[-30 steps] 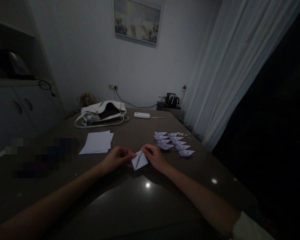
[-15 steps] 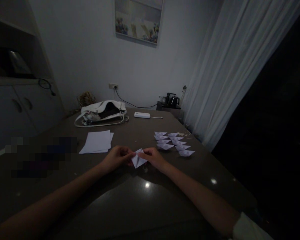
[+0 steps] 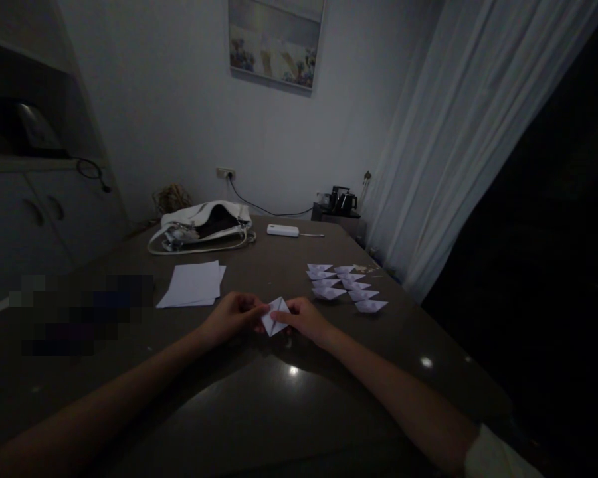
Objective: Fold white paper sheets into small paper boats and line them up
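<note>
A small white folded paper (image 3: 279, 320), diamond-shaped with a crease across it, is held above the dark table between both hands. My left hand (image 3: 235, 315) pinches its left corner between thumb and fingers. My right hand (image 3: 305, 318) grips the right side, its thumb lying across the front face and its fingers mostly hidden behind. To the right, several folded paper boats (image 3: 329, 292) stand in two rows. On the left lies a stack of white paper sheets (image 3: 192, 284), slightly fanned.
A white handbag (image 3: 206, 226) sits at the back left of the table (image 3: 259, 411). A white power bank (image 3: 282, 230) with a short cable lies near the far edge. Beyond the table a black kettle (image 3: 347, 202) stands on a cabinet. A pale curtain (image 3: 418, 166) hangs at right.
My right thumb has slid down and left across the face of the folded paper. The left hand keeps its pinch, and the other things stay in place.
</note>
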A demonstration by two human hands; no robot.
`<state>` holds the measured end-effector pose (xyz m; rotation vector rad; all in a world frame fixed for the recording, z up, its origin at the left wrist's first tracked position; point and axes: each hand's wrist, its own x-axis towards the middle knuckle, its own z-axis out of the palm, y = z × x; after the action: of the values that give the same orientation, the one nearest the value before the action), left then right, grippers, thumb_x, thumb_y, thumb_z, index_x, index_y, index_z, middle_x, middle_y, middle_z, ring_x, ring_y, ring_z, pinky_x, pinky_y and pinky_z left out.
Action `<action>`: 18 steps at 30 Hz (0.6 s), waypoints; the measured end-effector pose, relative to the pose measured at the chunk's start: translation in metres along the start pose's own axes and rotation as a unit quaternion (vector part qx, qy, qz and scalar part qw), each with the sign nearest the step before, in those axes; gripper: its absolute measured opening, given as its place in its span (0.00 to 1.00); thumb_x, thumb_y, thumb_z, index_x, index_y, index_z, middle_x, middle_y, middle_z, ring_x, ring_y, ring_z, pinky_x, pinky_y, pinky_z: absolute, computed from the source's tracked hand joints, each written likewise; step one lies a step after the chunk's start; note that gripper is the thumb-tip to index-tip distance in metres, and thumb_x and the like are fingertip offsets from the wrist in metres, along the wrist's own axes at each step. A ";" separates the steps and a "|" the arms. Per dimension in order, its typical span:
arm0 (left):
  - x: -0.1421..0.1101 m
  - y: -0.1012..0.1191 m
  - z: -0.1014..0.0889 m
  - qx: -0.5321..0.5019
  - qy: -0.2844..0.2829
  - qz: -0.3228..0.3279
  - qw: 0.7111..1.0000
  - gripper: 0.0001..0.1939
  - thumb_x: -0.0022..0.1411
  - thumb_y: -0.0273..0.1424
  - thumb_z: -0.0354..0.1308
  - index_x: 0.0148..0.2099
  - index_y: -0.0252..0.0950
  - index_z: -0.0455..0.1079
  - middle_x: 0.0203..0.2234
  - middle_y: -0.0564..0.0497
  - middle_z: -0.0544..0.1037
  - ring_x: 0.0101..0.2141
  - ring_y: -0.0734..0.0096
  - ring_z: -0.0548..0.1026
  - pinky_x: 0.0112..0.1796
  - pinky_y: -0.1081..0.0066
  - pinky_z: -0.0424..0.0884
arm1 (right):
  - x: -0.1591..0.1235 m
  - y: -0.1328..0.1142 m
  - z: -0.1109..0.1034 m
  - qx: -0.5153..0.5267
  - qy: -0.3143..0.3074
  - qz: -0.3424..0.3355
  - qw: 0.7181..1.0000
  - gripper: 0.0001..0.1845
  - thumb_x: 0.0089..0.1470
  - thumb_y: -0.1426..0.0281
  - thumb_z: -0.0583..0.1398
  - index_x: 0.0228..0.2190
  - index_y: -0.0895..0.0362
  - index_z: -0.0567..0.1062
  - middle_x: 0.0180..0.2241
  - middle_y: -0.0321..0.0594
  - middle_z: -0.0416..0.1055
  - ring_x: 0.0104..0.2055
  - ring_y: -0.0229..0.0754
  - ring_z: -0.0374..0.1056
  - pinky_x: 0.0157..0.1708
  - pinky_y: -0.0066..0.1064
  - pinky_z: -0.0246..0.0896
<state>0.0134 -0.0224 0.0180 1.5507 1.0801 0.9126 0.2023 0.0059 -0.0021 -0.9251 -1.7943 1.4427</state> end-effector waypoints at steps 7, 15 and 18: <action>-0.002 0.006 0.003 -0.010 0.006 -0.007 1.000 0.19 0.48 0.45 0.63 0.27 0.32 0.71 0.17 0.52 0.76 0.20 0.71 0.73 0.24 0.74 0.67 | -0.003 -0.002 0.003 0.020 0.016 0.004 1.000 0.18 0.42 0.58 0.65 0.24 0.63 0.74 0.20 0.36 0.69 0.20 0.31 0.59 0.20 0.23 0.51; 0.000 0.000 0.000 0.012 0.014 0.016 1.000 0.20 0.51 0.46 0.60 0.28 0.31 0.70 0.18 0.51 0.77 0.20 0.72 0.73 0.24 0.75 0.67 | -0.005 -0.007 0.007 0.041 -0.019 0.039 0.998 0.19 0.41 0.58 0.65 0.25 0.64 0.74 0.21 0.37 0.70 0.19 0.32 0.61 0.21 0.24 0.54; 0.000 0.001 0.001 0.005 0.016 0.024 1.000 0.19 0.51 0.46 0.60 0.27 0.32 0.69 0.18 0.51 0.77 0.20 0.72 0.73 0.24 0.74 0.68 | -0.005 -0.008 0.008 0.042 -0.005 0.029 0.999 0.17 0.42 0.60 0.65 0.23 0.64 0.73 0.20 0.37 0.70 0.19 0.32 0.61 0.20 0.24 0.54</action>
<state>0.0148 -0.0225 0.0184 1.5816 1.0763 0.9687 0.1972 -0.0038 0.0040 -0.9355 -1.7134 1.5482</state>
